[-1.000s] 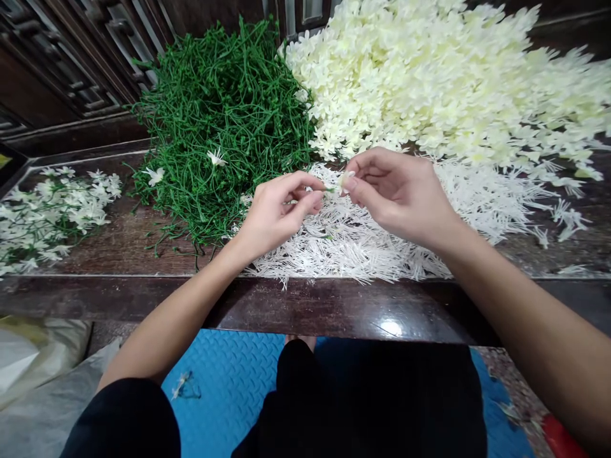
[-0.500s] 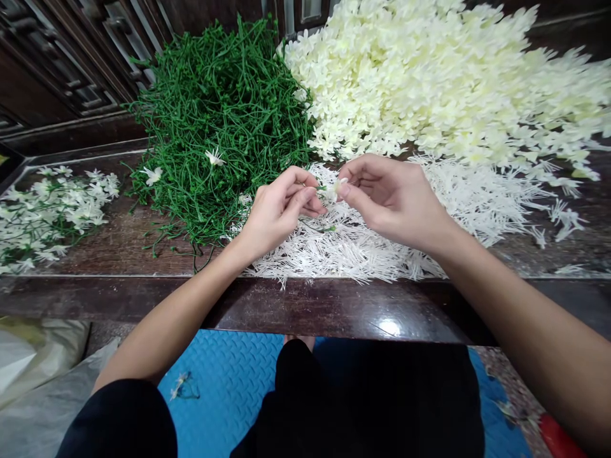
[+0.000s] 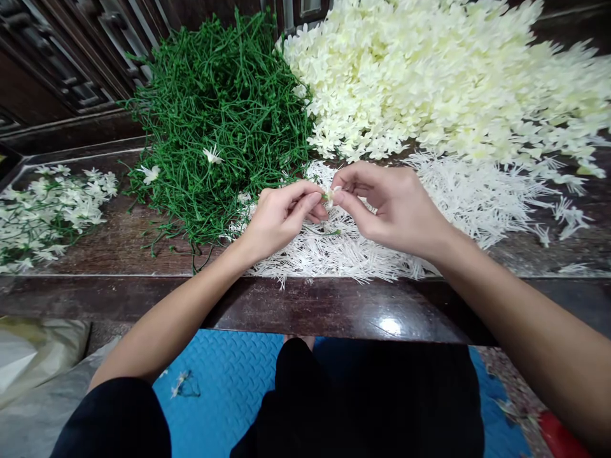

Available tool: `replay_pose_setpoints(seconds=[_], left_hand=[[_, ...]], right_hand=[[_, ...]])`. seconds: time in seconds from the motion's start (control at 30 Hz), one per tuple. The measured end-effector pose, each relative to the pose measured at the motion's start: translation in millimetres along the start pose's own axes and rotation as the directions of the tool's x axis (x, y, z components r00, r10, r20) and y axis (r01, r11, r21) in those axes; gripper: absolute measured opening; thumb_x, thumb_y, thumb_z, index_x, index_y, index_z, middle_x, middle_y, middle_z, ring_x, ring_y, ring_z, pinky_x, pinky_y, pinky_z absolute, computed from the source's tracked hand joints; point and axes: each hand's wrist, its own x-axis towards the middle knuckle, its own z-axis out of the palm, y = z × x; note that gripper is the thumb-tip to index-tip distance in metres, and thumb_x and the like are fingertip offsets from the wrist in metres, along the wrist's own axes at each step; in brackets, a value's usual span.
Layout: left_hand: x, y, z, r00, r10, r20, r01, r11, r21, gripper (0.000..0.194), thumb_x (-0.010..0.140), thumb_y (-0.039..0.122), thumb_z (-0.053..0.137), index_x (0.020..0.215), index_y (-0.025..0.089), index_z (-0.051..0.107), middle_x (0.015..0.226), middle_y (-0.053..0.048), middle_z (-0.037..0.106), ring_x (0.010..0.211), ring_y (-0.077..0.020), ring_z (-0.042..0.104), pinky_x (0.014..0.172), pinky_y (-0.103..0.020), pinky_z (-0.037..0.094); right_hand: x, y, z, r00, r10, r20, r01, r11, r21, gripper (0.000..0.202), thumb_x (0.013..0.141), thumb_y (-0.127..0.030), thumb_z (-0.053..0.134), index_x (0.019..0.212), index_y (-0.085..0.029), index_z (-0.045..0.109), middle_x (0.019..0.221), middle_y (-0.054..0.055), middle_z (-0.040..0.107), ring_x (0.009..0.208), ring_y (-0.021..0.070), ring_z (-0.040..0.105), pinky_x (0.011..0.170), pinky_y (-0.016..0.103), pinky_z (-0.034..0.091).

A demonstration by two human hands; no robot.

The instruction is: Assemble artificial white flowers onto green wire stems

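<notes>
Between thumb and fingers, my left hand (image 3: 289,213) pinches a thin green artificial flower stem (image 3: 329,233), whose tail shows below the fingers. My right hand (image 3: 384,203) pinches a small white artificial flower (image 3: 331,197) at the tip of that stem, so the two hands nearly meet. Both are held over a pile of white stamen pieces (image 3: 329,257). Behind my left hand rises a tangled heap of green stems (image 3: 229,108). A large mound of cream-white petals (image 3: 429,76) lies beyond my right hand.
Flowers on stems (image 3: 57,210) form a bunch at the left of the dark wooden bench (image 3: 138,248). Two white blossoms rest on the green heap. Carved dark wood (image 3: 62,63) stands behind. Below are a blue mat (image 3: 224,369) and pale plastic bags (image 3: 42,356).
My hands have come closer together. The green stem tip and the white flower, slightly apart before, now meet between my fingertips.
</notes>
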Motion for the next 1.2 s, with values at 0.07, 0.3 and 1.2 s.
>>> replay_pose_setpoints(seconds=[0.07,0.3,1.2], left_hand=[[-0.9,1.8,0.3,1.000,0.012,0.010,-0.012,1.000,0.000,0.015,0.097,0.019,0.051,0.092,0.015,0.064,0.077,-0.002,0.075,0.070,-0.0089,0.073,0.070,-0.017,0.062],[-2.5,4.9,-0.5,0.995,0.097,0.007,-0.098,0.993,0.071,0.016,0.099,0.020,0.050,0.091,0.014,0.063,0.076,-0.002,0.077,0.068,-0.0074,0.073,0.068,-0.014,0.059],[-4.4,3.4,1.9,0.990,0.144,0.006,-0.143,0.974,0.174,0.021,0.100,0.026,0.046,0.086,0.020,0.060,0.062,0.002,0.070,0.048,-0.0073,0.056,0.051,-0.021,0.046]], right_hand=[[-0.4,0.5,1.2,0.999,-0.034,-0.012,0.034,0.999,-0.032,0.008,0.089,-0.017,0.054,0.084,-0.023,0.055,0.070,0.002,0.058,0.062,0.0179,0.055,0.054,0.035,0.041],[-1.9,-5.4,0.9,0.992,-0.105,-0.067,0.093,0.983,-0.159,0.010,0.090,-0.016,0.053,0.084,-0.024,0.053,0.070,0.002,0.058,0.058,0.0165,0.052,0.054,0.035,0.042],[-3.5,-4.8,6.0,0.966,-0.241,-0.096,0.213,0.948,-0.238,0.011,0.089,-0.017,0.054,0.082,-0.025,0.053,0.064,-0.001,0.054,0.052,0.0130,0.046,0.050,0.029,0.037]])
